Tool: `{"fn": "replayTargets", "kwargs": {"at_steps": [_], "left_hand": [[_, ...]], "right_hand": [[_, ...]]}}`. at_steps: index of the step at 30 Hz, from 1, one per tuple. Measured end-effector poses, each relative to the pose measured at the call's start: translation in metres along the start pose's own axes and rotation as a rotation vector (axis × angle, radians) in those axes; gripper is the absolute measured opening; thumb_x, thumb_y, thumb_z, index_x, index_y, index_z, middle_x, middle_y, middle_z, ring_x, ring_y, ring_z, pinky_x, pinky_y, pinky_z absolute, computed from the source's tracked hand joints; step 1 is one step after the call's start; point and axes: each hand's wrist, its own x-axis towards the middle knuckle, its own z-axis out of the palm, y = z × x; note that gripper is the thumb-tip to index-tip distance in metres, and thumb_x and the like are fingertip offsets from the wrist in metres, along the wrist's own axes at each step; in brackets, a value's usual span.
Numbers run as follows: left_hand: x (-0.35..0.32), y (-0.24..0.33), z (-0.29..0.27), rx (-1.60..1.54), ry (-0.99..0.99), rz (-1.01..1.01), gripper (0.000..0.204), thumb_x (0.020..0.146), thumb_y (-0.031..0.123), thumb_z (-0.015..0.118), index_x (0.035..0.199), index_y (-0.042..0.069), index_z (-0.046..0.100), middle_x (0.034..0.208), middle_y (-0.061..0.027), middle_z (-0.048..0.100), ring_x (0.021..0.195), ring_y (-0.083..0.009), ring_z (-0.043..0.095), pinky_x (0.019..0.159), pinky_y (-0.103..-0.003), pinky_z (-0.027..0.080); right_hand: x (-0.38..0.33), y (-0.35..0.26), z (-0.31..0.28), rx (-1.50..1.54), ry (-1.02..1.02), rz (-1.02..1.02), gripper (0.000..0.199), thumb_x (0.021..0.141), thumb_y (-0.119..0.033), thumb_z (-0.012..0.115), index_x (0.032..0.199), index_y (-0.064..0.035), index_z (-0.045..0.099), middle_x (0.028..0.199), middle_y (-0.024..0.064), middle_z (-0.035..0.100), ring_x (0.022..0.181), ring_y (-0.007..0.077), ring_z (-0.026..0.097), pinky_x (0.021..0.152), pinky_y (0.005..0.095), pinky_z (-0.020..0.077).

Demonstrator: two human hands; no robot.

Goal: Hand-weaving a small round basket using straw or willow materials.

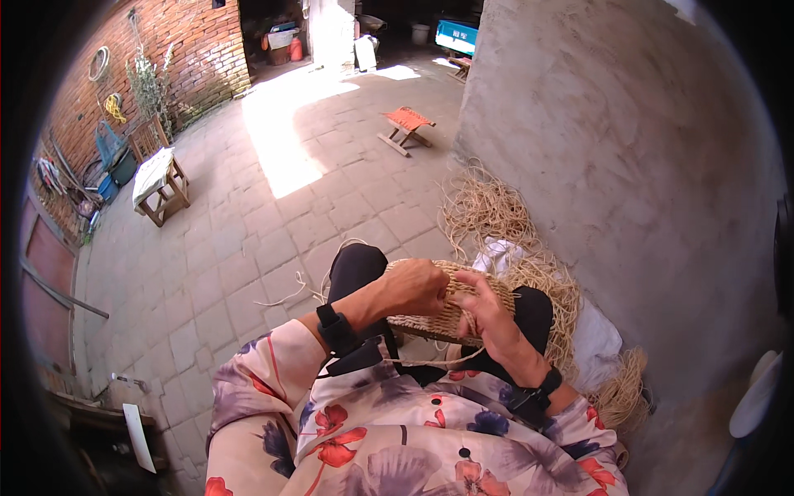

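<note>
Across my lap, between my knees, lies a woven straw-cord panel with a darker edge along its near side. My left hand is closed in a fist over the panel's left half. Whatever its fingers grip is hidden. Over the right half is my right hand, its index finger stretched toward the left fist. Its other fingers are curled at a pale straw cord. A loose length of cord curves below the panel's near edge. The two hands are close together.
Heaps of loose straw cord lie right of my knees, against a grey plastered wall, with white sacking among them. A folding stool with an orange seat stands ahead. A cloth-covered small table stands at left on the paving.
</note>
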Motion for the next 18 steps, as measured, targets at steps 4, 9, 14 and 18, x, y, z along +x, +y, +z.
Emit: {"fn": "replayTargets", "kwargs": {"at_steps": [4,9,14,18], "left_hand": [[-0.014,0.002,-0.019,0.059,-0.005,-0.076,0.017,0.07,0.02,0.067,0.077,0.004,0.068,0.068,-0.0159,0.065,0.065,-0.0339,0.065,0.061,-0.044,0.05],[-0.04,-0.026,-0.036,-0.304,0.141,-0.278,0.016,0.075,0.017,0.064,0.076,0.001,0.061,0.073,-0.0101,0.066,0.072,-0.0206,0.065,0.068,-0.036,0.052],[-0.037,-0.011,-0.007,-1.33,0.276,-0.146,0.007,0.087,0.012,0.053,0.089,0.007,0.049,0.08,-0.0037,0.062,0.077,-0.0145,0.062,0.075,-0.027,0.048],[-0.06,-0.037,-0.024,-1.24,0.373,-0.331,0.004,0.087,0.009,0.052,0.091,0.008,0.051,0.063,0.0057,0.042,0.052,-0.0049,0.036,0.047,-0.023,0.028]], "right_hand": [[-0.014,-0.022,-0.014,-0.958,0.387,-0.8,0.049,0.09,-0.013,0.064,0.136,-0.004,0.048,0.113,0.0154,0.063,0.088,0.0179,0.065,0.077,0.0307,0.0545],[-0.016,0.007,-0.093,-0.767,0.62,-0.607,0.04,0.09,-0.01,0.062,0.129,-0.0037,0.054,0.108,0.0119,0.065,0.089,0.0162,0.063,0.08,0.0314,0.0536],[0.005,0.068,-0.123,-0.428,0.606,-0.316,0.027,0.09,-0.011,0.063,0.116,-0.0012,0.062,0.093,0.008,0.068,0.081,0.0141,0.064,0.075,0.0309,0.0533],[0.007,0.076,-0.12,-0.671,0.625,-0.466,0.016,0.09,-0.008,0.061,0.103,0.0002,0.066,0.091,0.0099,0.068,0.079,0.0172,0.067,0.074,0.0311,0.0539]]}}
